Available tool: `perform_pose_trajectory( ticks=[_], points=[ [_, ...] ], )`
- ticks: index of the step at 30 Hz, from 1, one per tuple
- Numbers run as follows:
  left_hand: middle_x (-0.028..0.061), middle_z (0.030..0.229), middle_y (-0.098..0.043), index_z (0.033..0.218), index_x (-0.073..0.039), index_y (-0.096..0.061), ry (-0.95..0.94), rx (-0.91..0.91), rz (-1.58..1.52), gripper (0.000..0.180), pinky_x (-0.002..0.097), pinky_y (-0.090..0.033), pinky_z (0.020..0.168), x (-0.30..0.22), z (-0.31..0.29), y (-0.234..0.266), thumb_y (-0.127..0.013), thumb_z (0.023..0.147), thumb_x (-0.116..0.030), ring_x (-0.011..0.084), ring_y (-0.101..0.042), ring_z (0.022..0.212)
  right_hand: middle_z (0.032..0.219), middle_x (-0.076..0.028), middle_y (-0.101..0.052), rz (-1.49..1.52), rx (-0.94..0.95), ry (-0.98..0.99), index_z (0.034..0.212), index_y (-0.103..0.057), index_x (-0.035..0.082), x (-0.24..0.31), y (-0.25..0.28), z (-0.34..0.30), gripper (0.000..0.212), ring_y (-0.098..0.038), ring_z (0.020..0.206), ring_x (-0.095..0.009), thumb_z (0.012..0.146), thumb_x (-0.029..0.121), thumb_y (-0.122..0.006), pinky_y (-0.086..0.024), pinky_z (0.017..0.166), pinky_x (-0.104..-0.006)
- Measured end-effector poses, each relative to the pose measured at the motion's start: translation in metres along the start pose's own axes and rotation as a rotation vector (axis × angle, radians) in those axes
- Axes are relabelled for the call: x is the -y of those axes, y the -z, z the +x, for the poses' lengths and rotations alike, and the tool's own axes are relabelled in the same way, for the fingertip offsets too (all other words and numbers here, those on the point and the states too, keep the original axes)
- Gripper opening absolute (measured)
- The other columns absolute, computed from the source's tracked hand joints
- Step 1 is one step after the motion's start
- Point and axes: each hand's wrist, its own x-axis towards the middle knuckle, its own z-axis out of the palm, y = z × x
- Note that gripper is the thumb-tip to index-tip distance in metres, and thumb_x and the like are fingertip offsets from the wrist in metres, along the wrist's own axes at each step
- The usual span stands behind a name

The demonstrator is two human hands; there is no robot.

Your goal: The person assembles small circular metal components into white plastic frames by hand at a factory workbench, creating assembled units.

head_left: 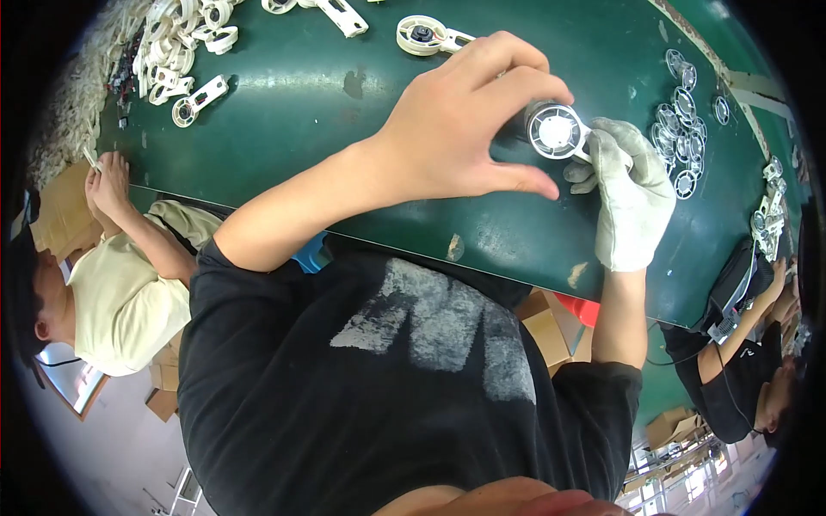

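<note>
My right hand [635, 198], in a pale work glove, grips the handle of a small fan-shaped part [555, 132]. Its round, spoked head faces up, with a bright, shiny centre. My bare left hand [469, 120] is curved around the left side of that head, thumb and fingers well apart. The index fingertip is close to the head's upper edge; whether it touches I cannot tell. Beyond my left hand, a cream fan-shaped part [423, 34] with a dark centre lies on the green table [344, 129].
Cream fan-shaped parts [172, 52] are heaped at the far left, a single one [198, 101] nearer. Clear spoked rings [684, 129] lie in a group at right. One person [129, 284] works at left, another [740, 378] at right. Cardboard boxes [546, 331] stand below the table's edge.
</note>
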Motion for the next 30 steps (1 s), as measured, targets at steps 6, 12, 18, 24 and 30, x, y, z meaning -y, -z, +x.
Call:
perform_pose_trajectory(
  ticks=[6, 12, 18, 24, 30],
  points=[
    [0.0063, 0.111, -0.064, 0.123, -0.009, -0.071, -0.065, 0.048, 0.023, 0.06, 0.0338, -0.053, 0.084, 0.012, 0.0, 0.0, -0.092, 0.068, -0.022, 0.0243, -0.064, 0.098, 0.096, -0.011, -0.074, 0.0, 0.013, -0.001, 0.114, -0.071, -0.006, -0.003, 0.001, 0.002, 0.023, -0.069, 0.071, -0.013, 0.097, 0.01, -0.072, -0.057, 0.061, -0.0242],
    [0.0074, 0.132, -0.069, 0.131, -0.008, -0.068, 0.039, 0.112, -0.107, 0.057, 0.035, -0.058, 0.093, 0.01, -0.008, -0.005, -0.085, 0.077, -0.013, 0.0252, -0.069, 0.113, 0.093, -0.012, -0.074, 0.014, 0.008, -0.027, 0.114, -0.071, -0.007, -0.005, -0.002, -0.001, 0.024, -0.069, 0.07, -0.013, 0.098, 0.01, -0.071, -0.057, 0.06, -0.0245],
    [0.0061, 0.134, -0.069, 0.133, -0.012, -0.067, 0.075, 0.139, -0.159, 0.057, 0.034, -0.059, 0.093, 0.009, -0.006, -0.003, -0.084, 0.079, -0.012, 0.0256, -0.07, 0.115, 0.091, -0.013, -0.074, 0.008, 0.016, -0.055, 0.115, -0.071, -0.007, -0.001, 0.001, -0.001, 0.024, -0.069, 0.069, -0.013, 0.097, 0.009, -0.072, -0.057, 0.06, -0.024],
    [0.007, 0.134, -0.069, 0.133, -0.008, -0.066, 0.159, 0.236, -0.232, 0.056, 0.0321, -0.059, 0.091, 0.006, -0.002, 0.004, -0.083, 0.079, -0.011, 0.0245, -0.07, 0.116, 0.091, -0.013, -0.075, -0.053, 0.05, -0.154, 0.115, -0.071, -0.007, 0.012, 0.008, -0.005, 0.026, -0.069, 0.066, -0.013, 0.094, 0.007, -0.075, -0.057, 0.058, -0.0235],
    [0.0076, 0.133, -0.07, 0.13, -0.006, -0.067, -0.006, 0.239, -0.263, 0.053, 0.0326, -0.058, 0.092, 0.013, 0.003, 0.008, -0.082, 0.08, -0.011, 0.0265, -0.07, 0.115, 0.089, -0.012, -0.075, 0.019, 0.076, -0.137, 0.116, -0.07, -0.006, 0.007, 0.012, -0.005, 0.026, -0.069, 0.064, -0.013, 0.094, 0.007, -0.075, -0.056, 0.056, -0.0243]
  ],
)
